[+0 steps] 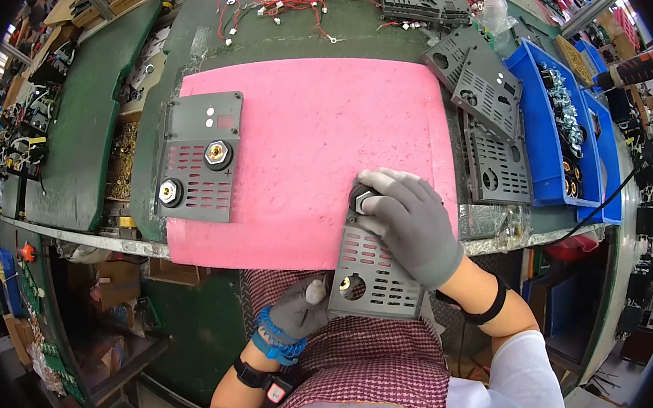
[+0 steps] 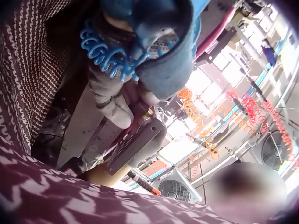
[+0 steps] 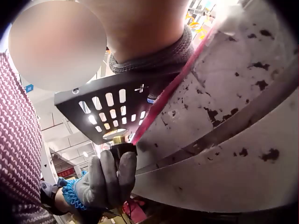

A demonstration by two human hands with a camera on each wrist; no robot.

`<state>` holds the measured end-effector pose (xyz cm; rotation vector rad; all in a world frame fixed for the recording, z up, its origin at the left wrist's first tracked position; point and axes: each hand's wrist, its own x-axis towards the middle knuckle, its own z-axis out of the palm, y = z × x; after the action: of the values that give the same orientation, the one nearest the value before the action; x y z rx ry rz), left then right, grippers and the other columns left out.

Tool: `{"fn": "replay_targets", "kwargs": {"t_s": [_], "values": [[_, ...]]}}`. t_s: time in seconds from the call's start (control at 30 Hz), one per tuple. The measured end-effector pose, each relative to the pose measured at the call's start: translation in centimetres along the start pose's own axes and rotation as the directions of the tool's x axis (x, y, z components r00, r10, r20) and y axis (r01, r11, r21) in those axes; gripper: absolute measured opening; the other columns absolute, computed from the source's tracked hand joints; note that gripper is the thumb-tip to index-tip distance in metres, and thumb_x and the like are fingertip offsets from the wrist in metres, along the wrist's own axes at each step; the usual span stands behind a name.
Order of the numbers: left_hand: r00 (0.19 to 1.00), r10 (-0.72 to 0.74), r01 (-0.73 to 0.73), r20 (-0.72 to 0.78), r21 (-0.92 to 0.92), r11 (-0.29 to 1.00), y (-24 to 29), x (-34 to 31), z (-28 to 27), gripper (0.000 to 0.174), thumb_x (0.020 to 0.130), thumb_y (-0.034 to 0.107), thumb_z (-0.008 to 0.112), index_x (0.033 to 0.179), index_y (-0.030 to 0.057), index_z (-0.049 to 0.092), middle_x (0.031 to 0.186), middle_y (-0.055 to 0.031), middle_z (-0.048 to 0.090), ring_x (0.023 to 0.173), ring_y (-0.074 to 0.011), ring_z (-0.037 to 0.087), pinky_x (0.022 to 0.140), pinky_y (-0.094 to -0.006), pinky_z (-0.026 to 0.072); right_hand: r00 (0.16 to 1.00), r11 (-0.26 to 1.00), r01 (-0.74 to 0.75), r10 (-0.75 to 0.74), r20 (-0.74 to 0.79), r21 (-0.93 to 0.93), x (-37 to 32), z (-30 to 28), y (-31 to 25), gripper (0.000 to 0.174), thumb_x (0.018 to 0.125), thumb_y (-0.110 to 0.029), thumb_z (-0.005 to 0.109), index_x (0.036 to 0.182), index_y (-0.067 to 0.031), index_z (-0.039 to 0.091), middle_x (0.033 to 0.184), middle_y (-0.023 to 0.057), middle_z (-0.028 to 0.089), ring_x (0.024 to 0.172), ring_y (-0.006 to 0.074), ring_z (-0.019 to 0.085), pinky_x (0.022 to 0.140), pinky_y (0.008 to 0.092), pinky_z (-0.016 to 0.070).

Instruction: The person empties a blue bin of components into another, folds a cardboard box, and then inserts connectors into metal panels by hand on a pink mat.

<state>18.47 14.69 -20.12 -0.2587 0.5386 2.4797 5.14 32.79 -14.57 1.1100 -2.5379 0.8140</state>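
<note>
A dark grey slotted panel point(image 1: 379, 269) is held tilted over the pink mat's front edge. My gloved right hand point(image 1: 414, 223) grips its upper part, fingers beside a black fitting with a silver hex nut point(image 1: 365, 200). Below the panel's lower left side, my gloved left hand point(image 1: 301, 311) pinches a black round fitting point(image 3: 122, 149); its brass threaded end point(image 3: 119, 139) is at the panel's round hole in the right wrist view. The left wrist view shows the left fingers point(image 2: 117, 112) beside the panel point(image 2: 138, 140). On the mat's left lies another panel point(image 1: 200, 180) with two nutted fittings.
The pink mat point(image 1: 298, 144) covers the middle of the green bench. Several grey panels point(image 1: 488, 93) are stacked at the right, beside blue bins point(image 1: 530, 132) of metal parts. Red wires point(image 1: 286, 5) lie at the back. A trough of small brass parts point(image 1: 122, 160) is at the left.
</note>
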Motion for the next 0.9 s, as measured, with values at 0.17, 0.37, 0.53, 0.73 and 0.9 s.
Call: {"fn": "replay_targets", "kwargs": {"t_s": [0.17, 0.37, 0.53, 0.73, 0.9], "values": [[0.992, -0.126, 0.127, 0.026, -0.035, 0.991, -0.8, -0.3, -1.7, 0.075, 0.089, 0.046, 0.062, 0.139, -0.0056, 0.038, 0.13, -0.0193, 0.056, 0.114, -0.0278, 0.06, 0.093, -0.0394, 0.0533, 1.0, 1.0, -0.011, 0.011, -0.002, -0.027, -0.2, 0.0, -0.2, 0.025, 0.074, -0.016, 0.071, 0.095, -0.0078, 0.059, 0.119, 0.0087, 0.06, 0.108, 0.0291, 0.059, 0.089, 0.0402, 0.0461], [0.983, -0.182, 0.184, 0.04, -0.077, 0.98, -0.4, -0.3, -1.5, 0.076, 0.087, 0.043, 0.066, 0.139, -0.0051, 0.039, 0.128, -0.0194, 0.057, 0.113, -0.0284, 0.061, 0.091, -0.0394, 0.0548, 0.999, 0.999, -0.032, 0.032, -0.01, -0.004, -0.3, 0.1, -0.1, 0.027, 0.075, -0.017, 0.071, 0.096, -0.0085, 0.058, 0.117, 0.0093, 0.061, 0.108, 0.0293, 0.059, 0.09, 0.0407, 0.0456], [0.972, -0.233, 0.233, -0.007, -0.006, 0.972, 1.4, -0.4, 0.3, 0.077, 0.088, 0.048, 0.062, 0.139, -0.0051, 0.038, 0.133, -0.0207, 0.052, 0.118, -0.029, 0.057, 0.095, -0.0405, 0.0525, 0.997, 0.998, -0.059, 0.059, 0.051, -0.001, -0.1, -0.4, -0.2, 0.026, 0.077, -0.018, 0.07, 0.098, -0.0089, 0.058, 0.117, 0.0097, 0.061, 0.108, 0.0289, 0.059, 0.089, 0.04, 0.0454], [0.98, -0.198, 0.197, -0.011, -0.047, 0.979, 2.6, -1.5, 2.4, 0.087, 0.087, 0.059, 0.058, 0.141, -0.0056, 0.037, 0.137, -0.0197, 0.048, 0.127, -0.0267, 0.049, 0.107, -0.0409, 0.0414, 0.977, 0.974, -0.141, 0.108, 0.182, 0.179, 1.1, -1.9, -0.4, 0.022, 0.077, -0.019, 0.071, 0.093, -0.0068, 0.061, 0.116, 0.0108, 0.062, 0.105, 0.0299, 0.06, 0.091, 0.0418, 0.0446], [0.982, -0.167, 0.176, -0.085, 0.122, 0.977, 3.2, -0.7, 4.1, 0.072, 0.088, 0.048, 0.06, 0.136, -0.003, 0.045, 0.132, -0.0128, 0.053, 0.121, -0.0205, 0.051, 0.102, -0.034, 0.04, 0.947, 0.704, -0.223, -0.01, 0.322, 0.674, -0.2, -2.8, 0.0, 0.025, 0.076, -0.023, 0.074, 0.092, -0.0079, 0.063, 0.115, 0.0099, 0.065, 0.111, 0.0293, 0.059, 0.097, 0.044, 0.0426]]}}
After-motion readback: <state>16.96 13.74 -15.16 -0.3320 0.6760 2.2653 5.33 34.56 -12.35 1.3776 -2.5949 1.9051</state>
